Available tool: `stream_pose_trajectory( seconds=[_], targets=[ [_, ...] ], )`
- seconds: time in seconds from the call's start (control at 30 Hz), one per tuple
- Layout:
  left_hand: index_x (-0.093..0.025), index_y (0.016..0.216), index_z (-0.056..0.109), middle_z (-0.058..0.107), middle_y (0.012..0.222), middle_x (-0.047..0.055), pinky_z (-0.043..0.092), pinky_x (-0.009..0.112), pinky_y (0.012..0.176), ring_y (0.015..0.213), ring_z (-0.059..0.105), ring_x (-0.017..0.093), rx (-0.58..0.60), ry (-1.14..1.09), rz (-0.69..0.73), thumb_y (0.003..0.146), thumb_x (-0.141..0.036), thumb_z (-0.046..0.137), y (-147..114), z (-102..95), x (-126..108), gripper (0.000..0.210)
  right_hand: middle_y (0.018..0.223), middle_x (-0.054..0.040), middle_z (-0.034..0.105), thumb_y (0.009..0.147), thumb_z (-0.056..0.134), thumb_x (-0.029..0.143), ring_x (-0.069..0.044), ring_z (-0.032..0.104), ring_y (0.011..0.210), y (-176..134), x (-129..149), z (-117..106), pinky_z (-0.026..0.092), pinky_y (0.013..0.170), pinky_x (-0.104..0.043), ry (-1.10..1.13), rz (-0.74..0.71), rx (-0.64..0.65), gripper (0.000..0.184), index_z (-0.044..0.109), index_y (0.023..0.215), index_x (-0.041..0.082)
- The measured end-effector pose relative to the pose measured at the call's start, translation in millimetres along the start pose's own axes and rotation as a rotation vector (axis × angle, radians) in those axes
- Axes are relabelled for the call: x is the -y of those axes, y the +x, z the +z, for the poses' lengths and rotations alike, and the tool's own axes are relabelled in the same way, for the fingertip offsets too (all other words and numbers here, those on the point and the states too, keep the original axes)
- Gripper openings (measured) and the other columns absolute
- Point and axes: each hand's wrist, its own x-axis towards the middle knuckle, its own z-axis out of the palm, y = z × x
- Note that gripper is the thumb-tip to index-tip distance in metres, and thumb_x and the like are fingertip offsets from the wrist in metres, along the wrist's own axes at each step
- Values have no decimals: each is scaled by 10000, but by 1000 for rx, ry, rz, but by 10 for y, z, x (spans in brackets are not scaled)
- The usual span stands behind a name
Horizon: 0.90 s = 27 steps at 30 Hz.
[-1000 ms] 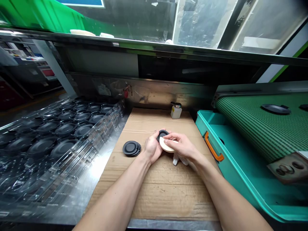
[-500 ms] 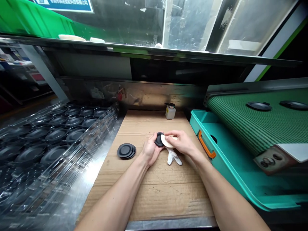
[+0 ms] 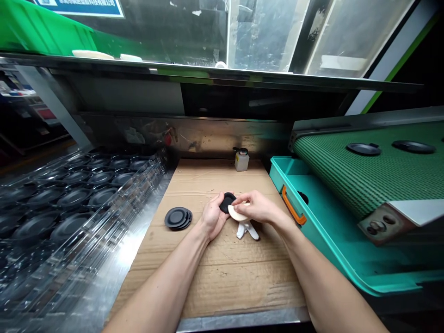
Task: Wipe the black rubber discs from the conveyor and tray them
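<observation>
The step in hand looks to be working the pad over a black disc, both just above the middle of the cardboard, near the centre of the frame. The left hand is half curled, palm up, with the disc cupped at its fingers and thumb; the right hand is closed in a pinch on the pad, whose edge overlaps the disc's lower right (whether it presses, I cannot tell). The next move seems to call for a steady left hold and the pad lying evenly on the rim. The disc is dark and matt, round with a raised edge; the pad is off-white, smooth-looking and curved. A crumpled white cloth lies below the right hand, and a small stack of similar discs, slightly fanned, sits left of centre. The cardboard is creased and scuffed over a shiny metal worktop, with a squat, pale bottle at its far edge. At right stand a glossy teal bin and a ribbed green belt.
</observation>
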Motion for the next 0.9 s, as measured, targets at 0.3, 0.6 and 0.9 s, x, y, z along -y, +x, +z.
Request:
stream_pose_trajectory(
  seconds=[0.3,0.6,0.9],
  targets=[
    [-114,946,624,677,1032,142,505,414,937,1014,641,241,-27,-50,19,935,-272,471,33,-7,6,220,960,-21,727,830,545,269,-186,667,907,37,93,157,503,809,-261,0,-116,-232,266,741,1001,214],
    [-100,951,630,676,1015,150,524,428,905,985,651,244,-22,-3,20,939,-273,458,15,9,14,244,912,-20,732,804,547,257,-182,666,830,11,27,15,488,700,-232,6,-71,-137,274,749,974,185],
    [-101,913,627,687,991,144,524,415,915,992,648,235,-25,-56,-7,951,-264,432,42,-24,-2,257,1010,0,722,860,526,327,-198,660,942,-3,106,136,484,804,-258,-193,-104,-213,275,720,1046,270]
  ],
)
